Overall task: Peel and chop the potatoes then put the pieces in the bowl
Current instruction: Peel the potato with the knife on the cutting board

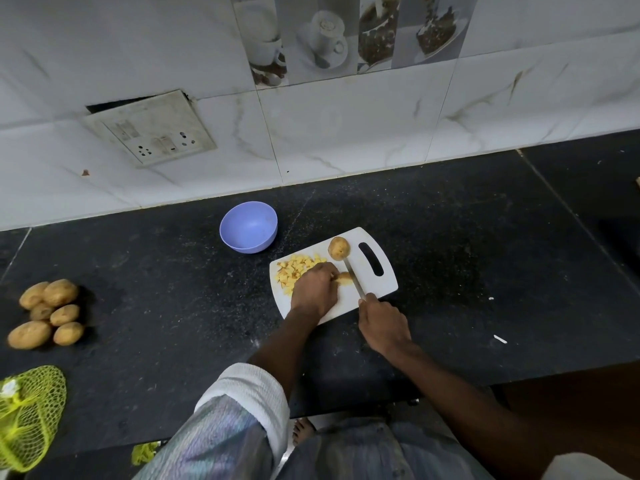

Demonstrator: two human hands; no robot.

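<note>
A white cutting board (381,289) lies on the black counter. On it, my left hand (313,289) holds a potato piece (344,278) down with curled fingers. My right hand (382,322) grips the handle of a knife (353,277), whose blade rests beside that piece. A whole unpeeled potato (338,248) sits at the board's far edge, by the blade tip. Yellow chopped potato cubes (298,268) are heaped on the board's left part, partly hidden by my left hand. An empty lilac bowl (248,231) stands just beyond the board, to the left.
Several whole potatoes (48,313) lie in a cluster at the counter's left. A yellow-green mesh bag (29,415) sits at the near left edge. A tiled wall with a switch plate (152,131) backs the counter. Small white scraps (499,339) lie at the right.
</note>
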